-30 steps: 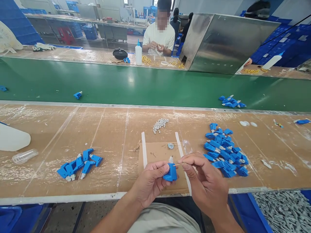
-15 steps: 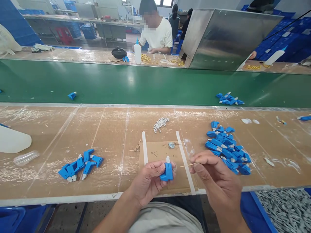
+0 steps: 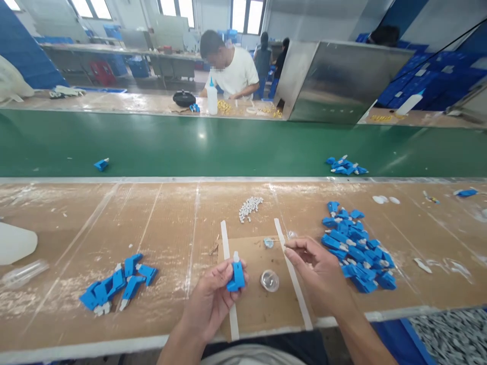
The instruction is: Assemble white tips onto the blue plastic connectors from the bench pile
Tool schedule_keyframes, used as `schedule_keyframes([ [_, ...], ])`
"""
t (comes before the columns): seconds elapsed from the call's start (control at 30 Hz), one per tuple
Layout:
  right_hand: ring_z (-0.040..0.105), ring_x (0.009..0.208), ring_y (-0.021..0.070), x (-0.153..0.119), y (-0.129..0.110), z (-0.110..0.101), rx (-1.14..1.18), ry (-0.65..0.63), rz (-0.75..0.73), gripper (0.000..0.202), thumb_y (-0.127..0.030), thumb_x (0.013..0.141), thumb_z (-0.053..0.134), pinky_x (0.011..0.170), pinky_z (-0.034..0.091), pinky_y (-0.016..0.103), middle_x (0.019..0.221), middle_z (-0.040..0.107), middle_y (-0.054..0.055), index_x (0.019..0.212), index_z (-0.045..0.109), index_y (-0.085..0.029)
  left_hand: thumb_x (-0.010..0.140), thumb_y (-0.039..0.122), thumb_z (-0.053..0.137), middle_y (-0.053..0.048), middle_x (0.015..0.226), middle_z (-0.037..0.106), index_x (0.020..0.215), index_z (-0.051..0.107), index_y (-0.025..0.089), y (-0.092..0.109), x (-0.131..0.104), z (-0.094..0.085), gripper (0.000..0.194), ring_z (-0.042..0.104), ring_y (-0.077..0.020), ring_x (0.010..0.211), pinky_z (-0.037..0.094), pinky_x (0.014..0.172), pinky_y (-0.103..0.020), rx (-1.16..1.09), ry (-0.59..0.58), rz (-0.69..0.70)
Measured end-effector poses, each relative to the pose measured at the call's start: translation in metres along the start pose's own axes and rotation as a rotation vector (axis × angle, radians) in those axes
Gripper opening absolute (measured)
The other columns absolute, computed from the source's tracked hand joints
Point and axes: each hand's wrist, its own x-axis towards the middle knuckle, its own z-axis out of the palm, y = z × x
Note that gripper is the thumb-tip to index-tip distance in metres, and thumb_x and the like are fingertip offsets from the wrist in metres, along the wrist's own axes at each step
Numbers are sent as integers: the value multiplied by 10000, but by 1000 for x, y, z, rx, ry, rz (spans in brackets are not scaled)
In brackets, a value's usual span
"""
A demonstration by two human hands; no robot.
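Sitting at a cardboard-covered bench point(image 3: 114, 223), a person is holding a small blue plastic connector point(image 3: 237, 276) in the left hand point(image 3: 213, 299), low in the centre of the frame. Its fingers are curled closed around the blue body, thumb pressing on the front. The connector is standing upright, long axis running vertically, white tip pointing toward the top of the frame. No writing or brand can be read anywhere.

To its right, the right hand point(image 3: 317, 268) is hovering with fingers loosely bent, thumb and forefinger pinched together near a thin stick too small to make out clearly. Between the hands, a small clear round dish point(image 3: 269, 280) is lying on the cardboard; its contents cannot be told.

Heaps of blue connectors are lying at lower left point(image 3: 116, 284) and at right point(image 3: 355, 246), with small white pieces point(image 3: 249, 207) near centre. Across the green conveyor belt point(image 3: 228, 144), another person point(image 3: 230, 68) is working
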Motion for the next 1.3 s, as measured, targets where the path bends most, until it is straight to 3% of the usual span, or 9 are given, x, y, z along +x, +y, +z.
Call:
schedule_keyframes([
  [0.1, 661, 811, 208, 49, 2, 0, -179, -24, -31, 188, -342, 953, 534, 729, 501, 318, 900, 714, 48, 942, 655, -199, 870, 234, 700, -98, 850, 695, 1048, 739, 77, -2, 3, -9, 240, 632, -103, 695, 489, 584, -160, 6, 34, 40],
  [0.2, 660, 777, 206, 97, 7, 16, -278, -68, -75, 134, -264, 893, 568, 707, 478, 308, 827, 720, 32, 827, 664, -198, 833, 231, 743, -86, 851, 691, 1030, 746, 93, -1, 6, -14, 240, 635, -105, 685, 499, 601, -172, -24, 63, 53],
  [0.33, 658, 787, 215, 128, 14, 44, -406, -99, -64, 151, -271, 885, 583, 682, 461, 301, 806, 712, 39, 771, 649, -196, 804, 263, 775, -87, 815, 686, 1015, 750, 88, -2, 7, -16, 275, 631, -110, 658, 489, 571, -176, -47, 85, 48],
  [0.5, 659, 829, 196, 132, 17, 60, -553, -118, -3, 190, -302, 950, 576, 749, 504, 329, 873, 706, 48, 840, 657, -170, 807, 261, 772, -93, 819, 690, 997, 753, 95, -4, 8, -19, 253, 642, -115, 650, 502, 587, -188, -79, 116, 33],
  [0.77, 659, 1018, 224, 140, 9, 65, -785, -223, 89, 261, -329, 970, 610, 878, 559, 433, 1194, 656, 89, 1170, 636, -164, 809, 270, 769, -90, 845, 677, 1033, 755, 73, -4, 9, -16, 298, 626, -111, 666, 494, 586, -183, -54, 115, 34],
  [1.1, 664, 1012, 229, 153, 3, 52, -810, -417, 94, 306, -324, 964, 622, 853, 574, 425, 1221, 642, 95, 1222, 611, -161, 832, 258, 738, -90, 857, 657, 1032, 754, 82, -4, 8, -15, 267, 616, -120, 681, 472, 573, -183, -35, 71, 52],
  [1.3, 665, 1005, 226, 149, 5, 52, -816, -421, 60, 296, -331, 969, 612, 851, 574, 427, 1211, 647, 87, 1216, 614, -166, 864, 237, 697, -93, 878, 649, 1042, 750, 83, -4, 7, -16, 241, 608, -124, 692, 471, 572, -186, -50, 67, 64],
])
